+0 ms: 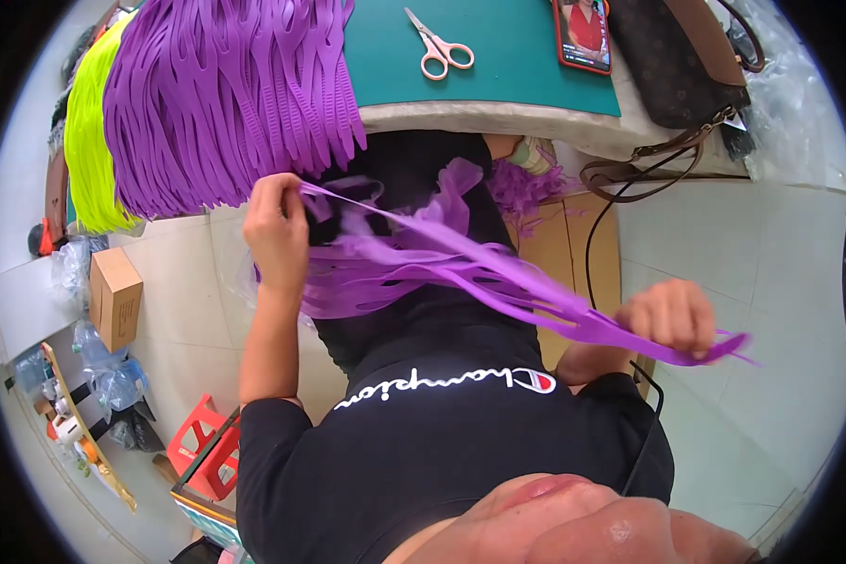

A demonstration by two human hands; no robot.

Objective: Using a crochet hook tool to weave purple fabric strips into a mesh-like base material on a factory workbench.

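Note:
A long purple rubbery strap with slits (498, 263) is stretched across my lap between my hands. At its left end, my left hand (277, 226) pinches a thin strip of it. My right hand (672, 315) is closed round the other end, and a short tip sticks out past the fingers, slightly blurred. Loose purple scraps (367, 277) lie on my lap under the strap. Just beyond my left hand, a thick row of purple straps (226, 103) with ridged ends hangs over the table edge.
Neon yellow straps (89, 141) hang at the far left. The green mat (498, 75) holds scissors (437, 47) and a phone (585, 38). A brown handbag (677, 61) sits at the right. A cardboard box (115, 299) and red stool (202, 446) are on the left floor.

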